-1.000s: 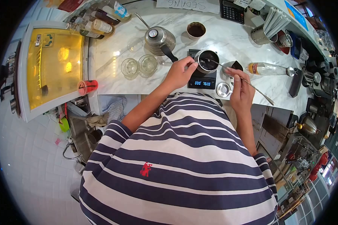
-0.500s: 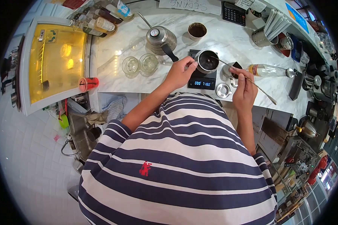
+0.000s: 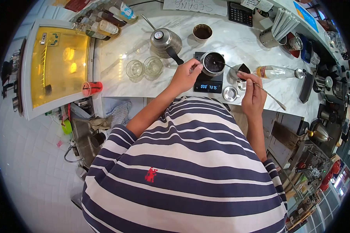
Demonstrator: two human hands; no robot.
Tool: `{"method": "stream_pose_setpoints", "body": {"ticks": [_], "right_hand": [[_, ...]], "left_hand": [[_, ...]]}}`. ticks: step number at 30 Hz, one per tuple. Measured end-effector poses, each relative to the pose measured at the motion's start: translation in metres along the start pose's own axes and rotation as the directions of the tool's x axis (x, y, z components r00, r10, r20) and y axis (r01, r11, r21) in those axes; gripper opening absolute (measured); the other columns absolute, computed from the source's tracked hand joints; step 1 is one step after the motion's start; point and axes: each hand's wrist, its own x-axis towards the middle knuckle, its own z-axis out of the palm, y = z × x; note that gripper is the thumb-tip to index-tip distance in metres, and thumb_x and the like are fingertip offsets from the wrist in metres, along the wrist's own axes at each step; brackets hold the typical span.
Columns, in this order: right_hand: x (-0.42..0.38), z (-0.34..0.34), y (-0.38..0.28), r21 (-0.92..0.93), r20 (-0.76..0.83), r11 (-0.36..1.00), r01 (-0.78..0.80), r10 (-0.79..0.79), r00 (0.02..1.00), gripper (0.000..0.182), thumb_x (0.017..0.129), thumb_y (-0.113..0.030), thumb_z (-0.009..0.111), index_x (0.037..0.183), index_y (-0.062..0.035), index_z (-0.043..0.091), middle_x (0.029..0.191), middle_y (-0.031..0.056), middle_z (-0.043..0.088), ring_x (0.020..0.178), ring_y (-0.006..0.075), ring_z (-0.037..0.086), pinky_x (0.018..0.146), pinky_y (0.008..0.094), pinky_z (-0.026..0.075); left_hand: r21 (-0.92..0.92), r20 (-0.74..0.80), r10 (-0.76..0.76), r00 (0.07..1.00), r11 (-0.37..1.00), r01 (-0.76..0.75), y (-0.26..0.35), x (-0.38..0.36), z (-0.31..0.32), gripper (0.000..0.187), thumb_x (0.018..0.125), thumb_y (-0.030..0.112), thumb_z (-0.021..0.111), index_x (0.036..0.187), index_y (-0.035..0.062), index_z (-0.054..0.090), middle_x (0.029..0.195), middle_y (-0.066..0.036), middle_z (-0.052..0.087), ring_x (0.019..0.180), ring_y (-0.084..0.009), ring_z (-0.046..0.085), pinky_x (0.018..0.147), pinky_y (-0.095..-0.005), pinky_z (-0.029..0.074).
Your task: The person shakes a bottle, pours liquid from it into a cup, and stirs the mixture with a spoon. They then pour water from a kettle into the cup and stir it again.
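A metal cup [image 3: 213,73] with dark liquid inside stands on a black digital scale [image 3: 208,87] with lit blue digits. My left hand [image 3: 186,75] is closed at the cup's left side, its fingers pinching what looks like the handle, mostly hidden. Between the fingers of my right hand [image 3: 254,97] is a long bar spoon [image 3: 274,99] with a twisted stem. Its far end dips into the dark liquid, out of sight. Beside the scale are a small round metal lid [image 3: 231,93] and a small metal pitcher [image 3: 235,73], partly behind my right hand.
A gooseneck kettle [image 3: 166,42] stands behind my left hand, near two glasses [image 3: 153,66]. Further back is a paper cup [image 3: 202,33] with dark residue inside. To the right lie a clear bottle [image 3: 278,72] and a holder of straws [image 3: 269,39]. An orange-lidded jar [image 3: 92,88] sits at the left edge.
The spoon has shifted slightly within the cup, and the digits on the scale read differently. Both hands keep nearly the same positions.
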Motion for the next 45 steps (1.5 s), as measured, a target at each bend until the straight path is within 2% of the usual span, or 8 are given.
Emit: {"method": "stream_pose_setpoints", "body": {"ticks": [7,10,21,25,31,38,42,45], "right_hand": [[0.008,0.008,-0.015,-0.088,0.049,0.996,-0.017,0.022,0.999,0.019,0.106,-0.003,0.053,0.114,0.0008,0.07,0.106,0.0119,0.077,0.086,0.02,0.072,0.075,0.029,0.054],[0.005,0.001,-0.007,-0.04,0.022,0.999,-0.021,0.021,1.0,0.019,0.105,-0.002,0.054,0.114,0.0002,0.07,0.106,0.0127,0.077,0.086,0.0221,0.072,0.075,0.0292,0.054],[0.01,0.003,-0.006,-0.12,0.054,0.991,0.063,-0.056,0.997,0.019,0.106,-0.005,0.054,0.115,0.002,0.069,0.111,0.0136,0.076,0.086,0.0203,0.072,0.071,0.0289,0.054],[0.004,0.004,-0.009,-0.007,0.067,0.996,0.09,-0.09,0.994,0.018,0.106,-0.005,0.054,0.115,0.0015,0.069,0.111,0.0151,0.076,0.086,0.0207,0.073,0.072,0.0292,0.054],[0.012,0.008,-0.015,-0.075,0.051,0.997,-0.017,0.02,0.998,0.015,0.104,-0.002,0.058,0.111,0.0014,0.071,0.111,0.0155,0.075,0.089,0.0246,0.074,0.075,0.0315,0.056],[0.006,0.007,-0.011,-0.005,0.106,0.997,0.074,-0.073,0.992,0.015,0.102,0.0,0.06,0.112,0.0009,0.071,0.11,0.016,0.075,0.096,0.0279,0.073,0.079,0.0345,0.056],[0.011,0.006,-0.011,-0.091,0.082,0.995,0.05,-0.043,0.996,0.016,0.102,-0.001,0.059,0.113,-0.0001,0.071,0.11,0.0164,0.075,0.097,0.0283,0.073,0.081,0.0344,0.056],[0.008,-0.002,-0.004,0.013,0.061,1.0,0.009,-0.009,0.998,0.017,0.102,0.0,0.059,0.114,-0.0004,0.071,0.111,0.0162,0.075,0.097,0.0277,0.073,0.082,0.0333,0.056]], "left_hand": [[-0.016,-0.06,0.078,0.995,0.997,-0.08,-0.006,0.0,0.004,0.026,0.104,0.026,0.063,0.106,0.0,0.067,0.081,-0.011,0.069,0.073,-0.0174,0.063,0.07,-0.0336,0.052],[-0.002,-0.007,0.01,1.0,1.0,-0.01,-0.005,0.0,0.002,0.027,0.106,0.027,0.06,0.108,0.0016,0.067,0.091,-0.006,0.072,0.086,-0.013,0.065,0.08,-0.0297,0.049],[-0.007,-0.017,-0.001,1.0,1.0,0.001,-0.003,-0.001,0.002,0.026,0.106,0.026,0.06,0.109,0.0015,0.067,0.092,-0.007,0.072,0.089,-0.0136,0.067,0.081,-0.0302,0.05],[-0.014,-0.021,0.01,1.0,1.0,-0.01,-0.004,-0.001,0.004,0.025,0.106,0.026,0.06,0.109,0.0016,0.067,0.093,-0.007,0.072,0.089,-0.0139,0.067,0.081,-0.0304,0.051],[-0.028,-0.049,0.019,0.999,0.999,-0.021,0.003,-0.001,0.004,0.024,0.107,0.024,0.06,0.11,0.0012,0.067,0.093,-0.006,0.072,0.087,-0.0133,0.067,0.081,-0.0299,0.05],[-0.028,-0.063,0.018,0.998,0.999,-0.019,0.002,0.001,0.005,0.023,0.107,0.023,0.06,0.111,0.002,0.067,0.092,-0.005,0.072,0.088,-0.0124,0.066,0.081,-0.029,0.05],[-0.052,-0.076,0.019,0.997,0.998,-0.023,0.0,-0.001,0.004,0.023,0.106,0.022,0.061,0.112,0.0012,0.067,0.094,-0.005,0.071,0.089,-0.0125,0.066,0.082,-0.0289,0.05],[-0.061,-0.084,0.0,0.996,0.998,-0.006,-0.003,-0.001,0.003,0.023,0.106,0.022,0.062,0.112,0.0005,0.067,0.095,-0.005,0.071,0.09,-0.0125,0.067,0.083,-0.0286,0.051]]}}
